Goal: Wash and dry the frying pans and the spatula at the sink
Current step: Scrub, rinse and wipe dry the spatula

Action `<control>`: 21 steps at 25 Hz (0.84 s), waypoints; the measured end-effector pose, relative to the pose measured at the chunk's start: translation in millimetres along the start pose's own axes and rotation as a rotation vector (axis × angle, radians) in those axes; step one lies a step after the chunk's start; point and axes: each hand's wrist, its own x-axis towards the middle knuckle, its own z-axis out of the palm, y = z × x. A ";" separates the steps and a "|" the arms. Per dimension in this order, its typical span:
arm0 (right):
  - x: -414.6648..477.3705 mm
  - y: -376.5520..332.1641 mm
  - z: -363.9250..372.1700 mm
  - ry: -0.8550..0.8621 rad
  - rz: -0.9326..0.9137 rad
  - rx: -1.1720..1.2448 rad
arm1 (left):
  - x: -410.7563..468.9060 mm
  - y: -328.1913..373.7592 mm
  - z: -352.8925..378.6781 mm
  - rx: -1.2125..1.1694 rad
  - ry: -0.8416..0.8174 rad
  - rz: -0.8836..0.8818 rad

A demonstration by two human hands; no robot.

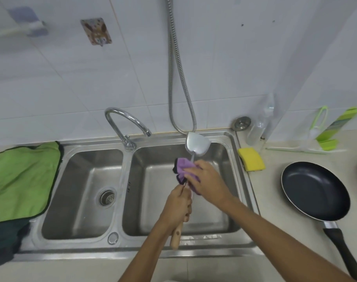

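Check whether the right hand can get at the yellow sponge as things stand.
Probably yes: the yellow sponge lies just right of the basin with nothing between it and the right hand, but that hand grips the purple cloth on the spatula.

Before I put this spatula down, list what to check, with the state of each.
1. The left hand grips the spatula by its wooden handle: ok.
2. The right hand wraps the purple cloth round the shaft: ok.
3. Blade dry: cannot tell.
4. No water from the faucet: ok.
5. Bare counter beside the frying pan to set it on: ok.
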 end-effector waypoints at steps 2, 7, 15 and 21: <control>29.8 21.0 -9.6 0.025 0.089 -0.167 | -3.8 -4.0 3.1 0.136 0.002 0.031; 39.7 18.6 -13.7 0.074 -0.020 -0.394 | 8.5 -2.7 -7.1 0.290 0.182 0.159; 71.1 67.4 -25.3 0.126 0.449 -0.186 | 8.4 -26.3 -20.6 0.861 0.320 0.389; 44.9 46.9 -15.1 0.017 0.165 0.158 | 11.0 -31.1 -36.3 0.817 0.342 0.418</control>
